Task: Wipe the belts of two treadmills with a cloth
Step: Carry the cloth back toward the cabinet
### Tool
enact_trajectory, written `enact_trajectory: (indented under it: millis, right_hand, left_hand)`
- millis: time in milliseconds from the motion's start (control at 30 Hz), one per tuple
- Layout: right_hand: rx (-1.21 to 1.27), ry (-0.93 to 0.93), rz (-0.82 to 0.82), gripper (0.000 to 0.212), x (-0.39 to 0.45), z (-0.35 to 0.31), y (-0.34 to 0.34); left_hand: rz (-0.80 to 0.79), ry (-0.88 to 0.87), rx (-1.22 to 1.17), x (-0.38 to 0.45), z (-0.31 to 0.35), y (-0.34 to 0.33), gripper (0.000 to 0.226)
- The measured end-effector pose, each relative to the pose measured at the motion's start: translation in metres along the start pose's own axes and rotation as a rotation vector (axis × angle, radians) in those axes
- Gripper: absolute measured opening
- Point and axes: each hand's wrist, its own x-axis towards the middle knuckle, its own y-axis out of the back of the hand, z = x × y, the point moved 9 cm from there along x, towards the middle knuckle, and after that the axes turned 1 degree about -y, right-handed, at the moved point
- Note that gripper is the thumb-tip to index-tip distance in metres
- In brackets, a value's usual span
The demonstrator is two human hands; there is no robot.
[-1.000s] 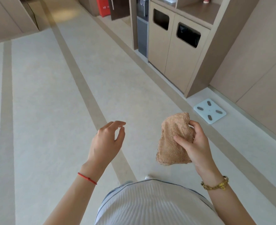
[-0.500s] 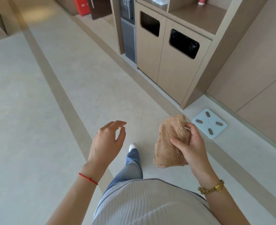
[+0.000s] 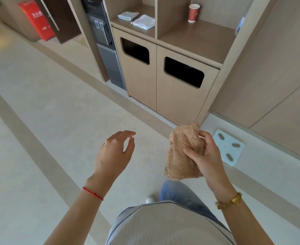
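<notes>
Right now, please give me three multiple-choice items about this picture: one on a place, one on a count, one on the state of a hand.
1. Where does the red paper cup stand?
A. on the floor
B. on the cabinet shelf
C. on the scale

2. How many dark openings does the cabinet front show?
A. one
B. two
C. four

3. What does the right hand do?
A. grips the tan cloth
B. hangs empty
C. presses the white scale

Answers: 1 B, the cup is on the shelf above the doors; 2 B, one opening per door; 3 A, fingers curl round the cloth.
</notes>
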Motion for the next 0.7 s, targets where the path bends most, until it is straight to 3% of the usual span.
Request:
enact_trajectory:
  millis: [333, 700]
  right_hand:
    - [0.032, -0.045, 0.125, 0.049, 0.181, -0.015, 0.002]
    - [-0.012, 0.015, 0.269, 0.05, 0.39, -0.083, 0.053]
  left_hand:
    - [-0.056, -0.072, -0.038, 0.197, 0.004, -0.05, 0.025]
    - [-0.118, -0.23, -0.06, 0.436, 0.069, -0.105, 0.027]
